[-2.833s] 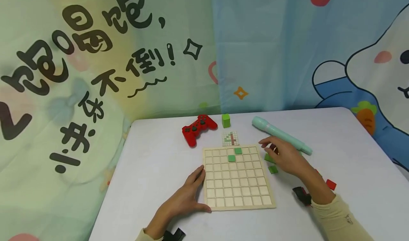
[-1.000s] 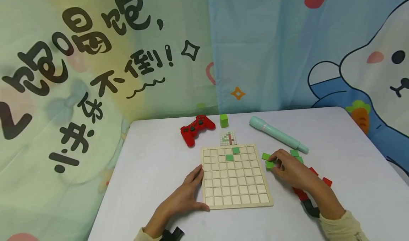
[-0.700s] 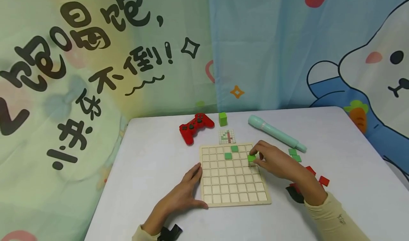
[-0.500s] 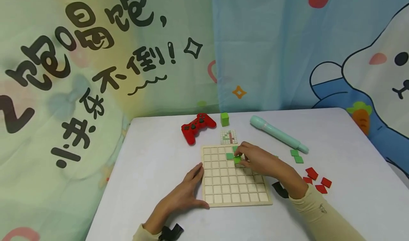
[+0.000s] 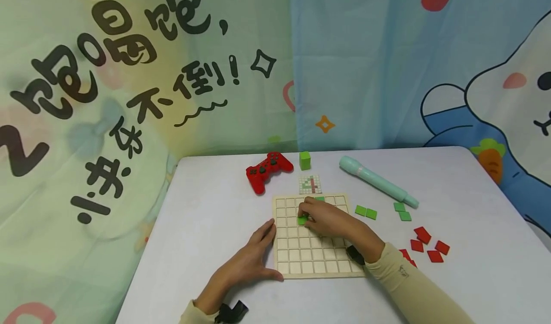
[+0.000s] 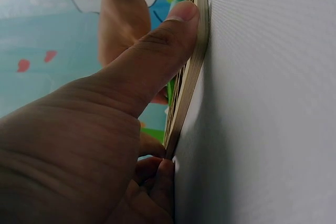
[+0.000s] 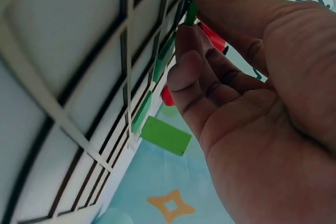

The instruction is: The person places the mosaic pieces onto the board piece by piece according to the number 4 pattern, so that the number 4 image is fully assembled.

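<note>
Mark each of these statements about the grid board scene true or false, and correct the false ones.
1. The right hand pinches a green tile over the wooden grid board. True.
2. The left hand lies flat in the middle of the board. False: it grips the board's left edge.
3. The red game controller lies beyond the board. True.
4. The loose red tiles lie left of the board. False: they lie to its right.
5. The mint flashlight stands upright. False: it lies on the table.
</note>
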Available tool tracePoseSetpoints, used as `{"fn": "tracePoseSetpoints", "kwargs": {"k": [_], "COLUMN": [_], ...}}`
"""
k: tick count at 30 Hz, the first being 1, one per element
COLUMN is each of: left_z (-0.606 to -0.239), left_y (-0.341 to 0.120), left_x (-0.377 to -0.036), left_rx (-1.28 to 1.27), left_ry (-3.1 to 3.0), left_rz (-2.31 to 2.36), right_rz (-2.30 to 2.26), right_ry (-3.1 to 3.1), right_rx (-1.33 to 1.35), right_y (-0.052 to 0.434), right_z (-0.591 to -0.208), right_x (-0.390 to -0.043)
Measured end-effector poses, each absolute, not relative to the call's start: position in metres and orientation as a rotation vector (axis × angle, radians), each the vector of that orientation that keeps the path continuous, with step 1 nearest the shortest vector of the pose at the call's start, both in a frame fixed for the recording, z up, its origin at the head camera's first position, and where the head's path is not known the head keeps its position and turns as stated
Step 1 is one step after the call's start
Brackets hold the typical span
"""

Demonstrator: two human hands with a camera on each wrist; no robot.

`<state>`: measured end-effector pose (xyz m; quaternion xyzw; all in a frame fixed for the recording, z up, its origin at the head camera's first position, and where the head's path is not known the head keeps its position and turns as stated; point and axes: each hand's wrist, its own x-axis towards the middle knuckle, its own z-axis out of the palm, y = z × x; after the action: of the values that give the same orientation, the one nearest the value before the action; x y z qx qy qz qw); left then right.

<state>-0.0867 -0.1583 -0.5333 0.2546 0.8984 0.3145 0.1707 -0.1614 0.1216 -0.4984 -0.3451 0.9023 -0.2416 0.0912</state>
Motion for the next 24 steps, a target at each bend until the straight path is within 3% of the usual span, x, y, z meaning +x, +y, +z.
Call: {"fn": "tracePoseSetpoints", "kwargs": {"k": [11,17,24], "left_z": [-0.535,-0.537,-0.534], "left_y": [-0.157,-0.155,-0.156], "left_x": [-0.086,-0.085,-0.085], "left_rx": [0.722,0.737,0.729], "left_ry": [2.551,2.546,2.548], "left_rz": [0.884,0.903,0.901], "right_rz": [-0.718,-0.797,-1.052], "right_ry": [2.712,2.713,2.909], "right_rx": [-0.916,-0.825,-0.381], "right_y": [0.122,0.147,0.208], "right_z": [-0.499,-0.487,-0.482], "right_x": [-0.156,-0.142,-0.127]}}
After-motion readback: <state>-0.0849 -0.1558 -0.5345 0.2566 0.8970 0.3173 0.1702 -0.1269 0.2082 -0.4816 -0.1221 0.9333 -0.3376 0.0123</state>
